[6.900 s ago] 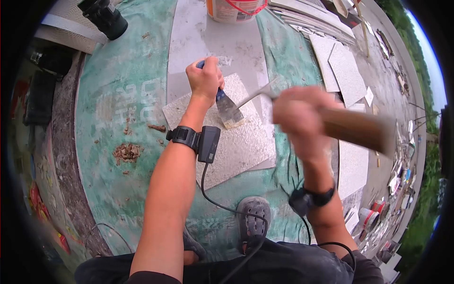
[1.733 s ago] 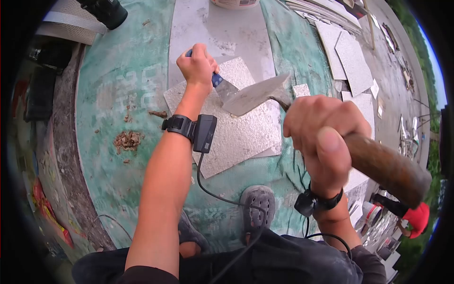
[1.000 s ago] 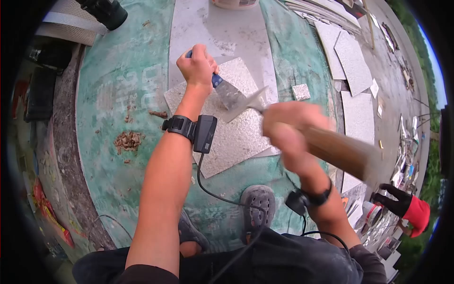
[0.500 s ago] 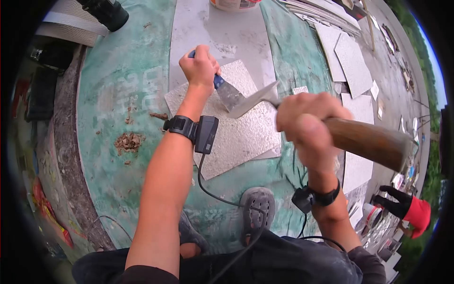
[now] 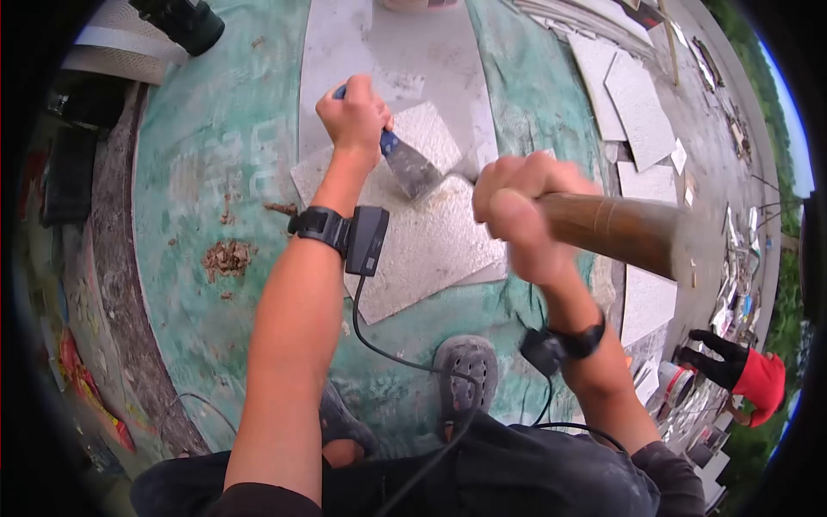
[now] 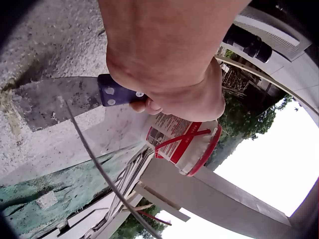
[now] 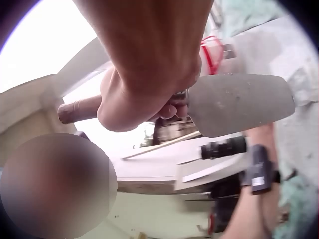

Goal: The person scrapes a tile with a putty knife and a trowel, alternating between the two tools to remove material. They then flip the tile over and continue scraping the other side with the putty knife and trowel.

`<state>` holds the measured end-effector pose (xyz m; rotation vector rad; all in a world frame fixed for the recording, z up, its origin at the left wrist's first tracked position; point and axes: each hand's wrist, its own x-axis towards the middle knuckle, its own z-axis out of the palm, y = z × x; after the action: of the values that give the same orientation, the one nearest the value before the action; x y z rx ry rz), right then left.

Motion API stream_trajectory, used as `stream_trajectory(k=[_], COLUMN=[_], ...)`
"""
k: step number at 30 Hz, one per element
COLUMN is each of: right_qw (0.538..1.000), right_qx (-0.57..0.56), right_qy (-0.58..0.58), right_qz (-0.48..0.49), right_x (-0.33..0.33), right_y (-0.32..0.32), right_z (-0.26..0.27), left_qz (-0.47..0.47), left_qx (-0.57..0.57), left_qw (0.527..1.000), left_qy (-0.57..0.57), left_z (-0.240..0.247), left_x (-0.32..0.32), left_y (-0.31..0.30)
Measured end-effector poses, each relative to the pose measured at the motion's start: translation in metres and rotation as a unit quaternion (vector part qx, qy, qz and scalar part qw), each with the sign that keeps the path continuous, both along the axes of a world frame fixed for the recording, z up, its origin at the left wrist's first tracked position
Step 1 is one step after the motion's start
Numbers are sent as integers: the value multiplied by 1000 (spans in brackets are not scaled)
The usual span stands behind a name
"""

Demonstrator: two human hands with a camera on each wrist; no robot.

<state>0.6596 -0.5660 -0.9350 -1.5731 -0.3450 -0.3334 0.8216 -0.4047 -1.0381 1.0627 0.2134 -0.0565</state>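
My left hand [image 5: 353, 116] grips the blue handle of a putty knife [image 5: 411, 172], its blade slanting down onto a rough, speckled tile [image 5: 422, 246]. In the left wrist view the putty knife's blade [image 6: 60, 102] carries grey smears, and pale crumbs lie at its tip. My right hand [image 5: 525, 207], slightly blurred, holds a trowel by its thick wooden handle [image 5: 612, 224]. The trowel's blade appears nearly edge-on in the head view, close to the putty knife's blade, and is partly hidden by the hand. Its broad flat blade [image 7: 239, 102] shows fully in the right wrist view.
Under the tile lie a smooth grey board [image 5: 388, 52] and a green sheet [image 5: 224, 155]. Brown debris [image 5: 228, 257] is heaped at left. A bucket [image 6: 182, 144] stands beyond the tile. More tiles [image 5: 642, 108] lie at right, where a person in red [image 5: 762, 388] bends down.
My right hand has swung the trowel repeatedly near the putty knife; over the last half second it moved left and the blade turned edge-on. My left hand keeps its grip.
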Motion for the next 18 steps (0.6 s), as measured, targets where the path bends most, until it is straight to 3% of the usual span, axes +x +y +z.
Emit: stream_trajectory(k=[1, 4, 7, 11, 12, 17, 18], right_qw=[998, 993, 983, 997, 991, 982, 991], right_qx=[-60, 103, 152, 45, 112, 153, 89], right_qy=[-12, -60, -99, -57, -72, -105, -97], right_qz=[-25, 2, 40, -12, 2, 17, -10], right_x=[1, 4, -5, 4, 10, 0, 2], right_y=[-4, 2, -6, -7, -5, -8, -8], right_z=[8, 24, 56, 11, 11, 56, 41], left_qz=[-1, -4, -5, -2, 19, -4, -11], left_qx=[5, 24, 2, -10, 4, -12, -19], left_qw=[1000, 1000, 1000, 999, 1000, 1000, 1000], left_qy=[-1, -6, 2, 30, 19, 26, 7], left_z=[7, 12, 11, -2, -2, -5, 0], left_x=[5, 3, 2, 10, 9, 4, 6], left_y=[0, -3, -1, 6, 4, 6, 4])
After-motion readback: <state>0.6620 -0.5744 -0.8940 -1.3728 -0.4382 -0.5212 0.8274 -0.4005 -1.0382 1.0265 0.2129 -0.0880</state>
